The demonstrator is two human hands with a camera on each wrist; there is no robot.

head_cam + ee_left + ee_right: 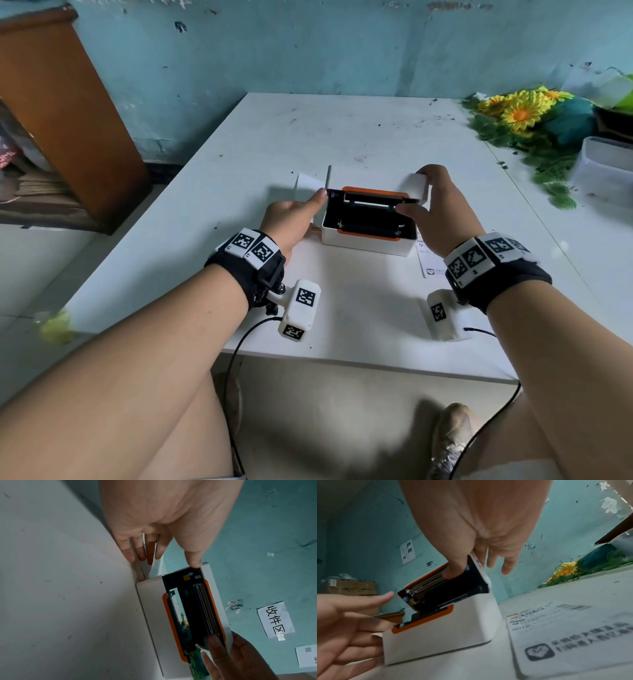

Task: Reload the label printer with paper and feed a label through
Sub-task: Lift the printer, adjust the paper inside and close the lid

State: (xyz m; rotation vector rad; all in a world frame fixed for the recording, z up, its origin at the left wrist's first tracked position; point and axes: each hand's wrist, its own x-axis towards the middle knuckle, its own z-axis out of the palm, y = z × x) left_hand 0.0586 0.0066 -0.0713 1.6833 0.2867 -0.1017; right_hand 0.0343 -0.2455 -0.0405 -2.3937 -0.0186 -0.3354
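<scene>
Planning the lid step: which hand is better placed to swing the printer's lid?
Probably the right hand: it already grips the open lid, thumb inside. The left hand only rests straight fingers against the printer side.

Artificial sunflowers [520,114] are lying at the far right of the white table [359,137]; a clear plastic tub [604,168] is sitting beside them; a brown cabinet [61,113] is standing at left.
</scene>
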